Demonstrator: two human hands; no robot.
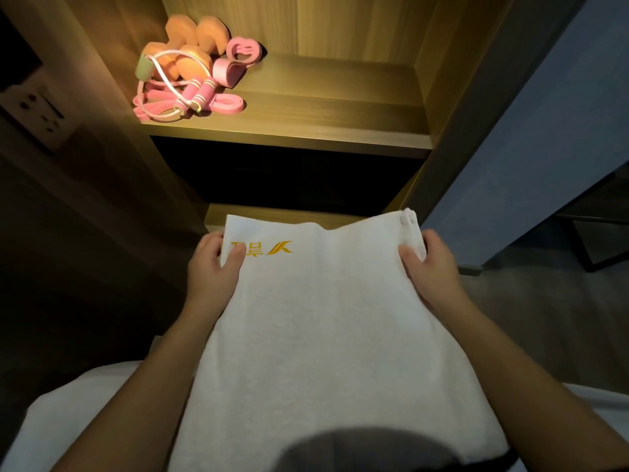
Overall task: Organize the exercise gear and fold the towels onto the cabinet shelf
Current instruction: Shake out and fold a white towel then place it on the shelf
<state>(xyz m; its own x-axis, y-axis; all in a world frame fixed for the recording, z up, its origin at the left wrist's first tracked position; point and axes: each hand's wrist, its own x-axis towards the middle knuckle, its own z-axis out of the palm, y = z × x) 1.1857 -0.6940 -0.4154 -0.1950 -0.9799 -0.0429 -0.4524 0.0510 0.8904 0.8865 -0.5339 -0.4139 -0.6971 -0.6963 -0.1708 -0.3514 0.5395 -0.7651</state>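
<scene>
A white towel [326, 318] with yellow embroidery near its far left corner hangs spread out in front of me, below the lit cabinet shelf [306, 131]. My left hand [214, 267] grips its far left edge, thumb on top by the embroidery. My right hand [430, 264] grips the far right edge, where the cloth bunches. On the shelf's left side lies the exercise gear: orange dumbbells [190, 46], a pink skipping rope [197, 92], pink resistance bands [224, 105] and a pink hand grip [243, 51].
The right two thirds of the shelf are bare wood. A lower shelf edge [272, 216] shows just beyond the towel. A wall socket [37, 110] sits on the dark panel at left. A blue-grey wall [544, 131] and dark furniture stand at right.
</scene>
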